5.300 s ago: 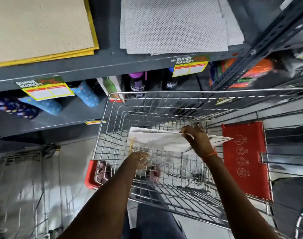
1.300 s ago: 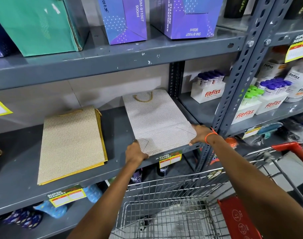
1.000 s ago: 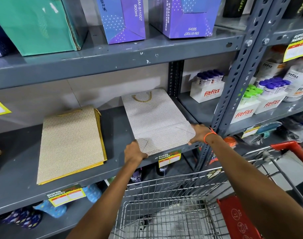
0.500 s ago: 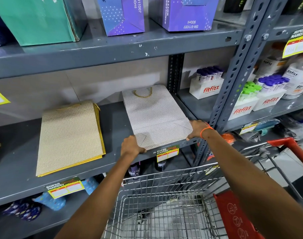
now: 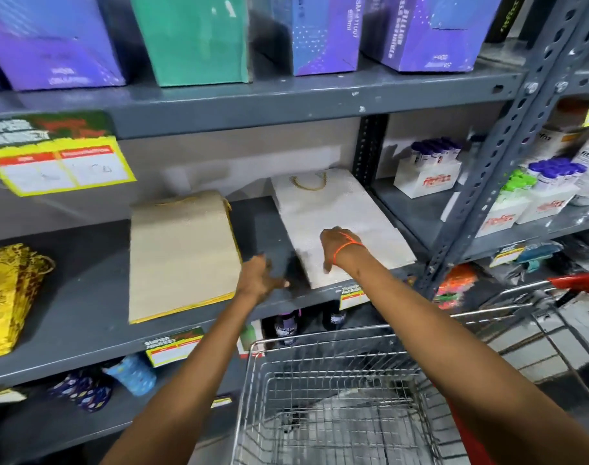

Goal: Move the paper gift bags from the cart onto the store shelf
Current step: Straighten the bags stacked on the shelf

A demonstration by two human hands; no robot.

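Note:
A white dotted paper gift bag [image 5: 333, 206] with a gold cord handle lies flat on the grey store shelf [image 5: 85, 297], at its right end. My right hand [image 5: 336, 246] rests on top of the bag's near half, fingers bent down onto the paper, not gripping. My left hand [image 5: 261, 278] hovers over bare shelf just left of the bag, fingers apart and holding nothing. A stack of beige and gold gift bags [image 5: 182, 253] lies to the left. The wire cart [image 5: 353, 330] stands below my arms with something pale and blurred in its basket.
Shiny gold patterned bags [image 5: 4, 297] stand at the shelf's far left. Purple and green boxes [image 5: 192, 38] fill the shelf above. A perforated steel post [image 5: 487, 182] bounds the right side, with tube displays [image 5: 427, 176] beyond. The cart's red handle [image 5: 578, 280] is at right.
Both hands have let go of the white bag's near corners. My left hand slid left onto bare shelf; my right hand moved left onto the bag's top. The view has shifted left.

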